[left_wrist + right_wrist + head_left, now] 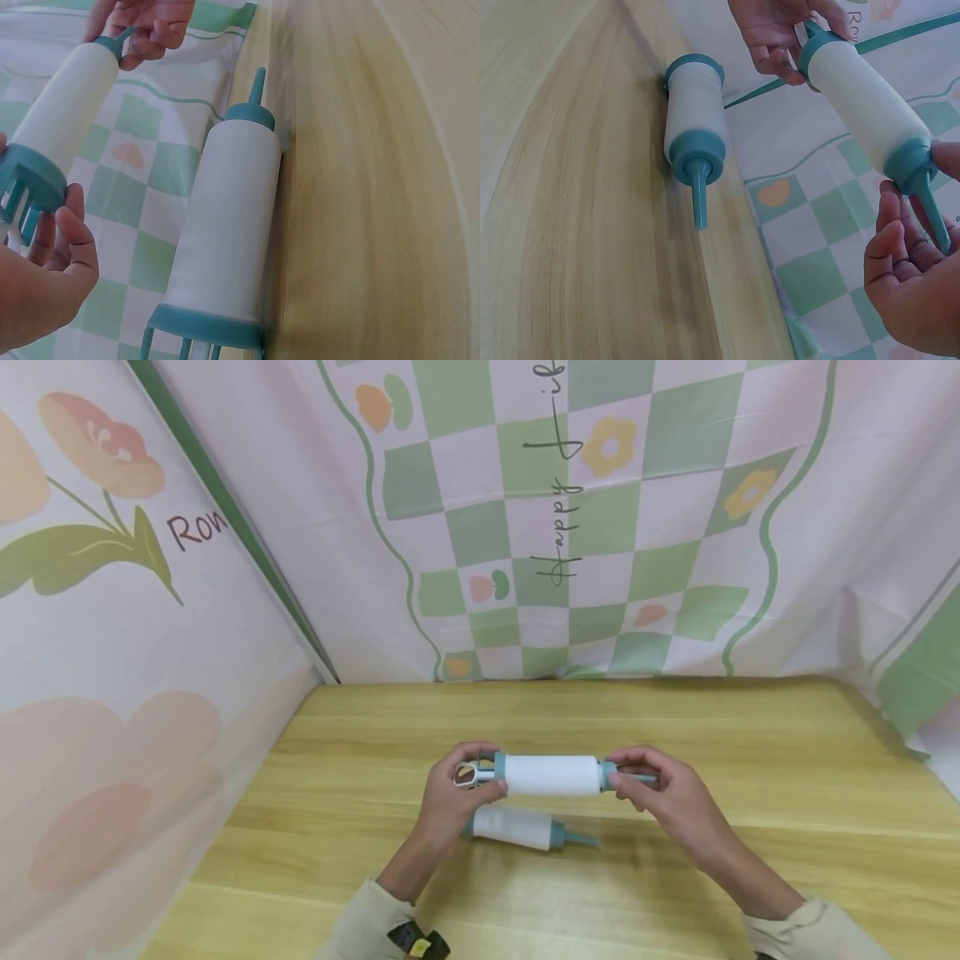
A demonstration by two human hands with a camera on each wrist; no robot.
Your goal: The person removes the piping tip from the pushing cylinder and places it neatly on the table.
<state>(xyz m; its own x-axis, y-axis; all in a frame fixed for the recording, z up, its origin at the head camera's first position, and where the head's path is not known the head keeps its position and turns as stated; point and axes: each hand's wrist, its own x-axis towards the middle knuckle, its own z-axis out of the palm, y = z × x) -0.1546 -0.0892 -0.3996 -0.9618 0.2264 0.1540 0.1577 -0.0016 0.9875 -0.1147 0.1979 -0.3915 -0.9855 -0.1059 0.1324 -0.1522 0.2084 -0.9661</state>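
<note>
A white syringe-like dispenser [551,775] with teal end caps is held level above the table by both hands. My left hand [450,793] grips the teal collar at its handle end, where a white ring handle sticks out. At the other end, my right hand [671,797] pinches the teal cap [911,166] at the base of the tapered nozzle [932,214]. A second, matching dispenser [225,217] lies on its side on the table, nearer to me, its nozzle pointing right in the head view. Behind my left hand, part of its handle end is hidden in the head view.
The wooden table [675,877] runs back to a hanging cloth [532,527] with green checks and flowers. To the left stands a white cloth wall [247,635] with printed flowers. A dark band with a yellow part [420,947] sits at the left sleeve.
</note>
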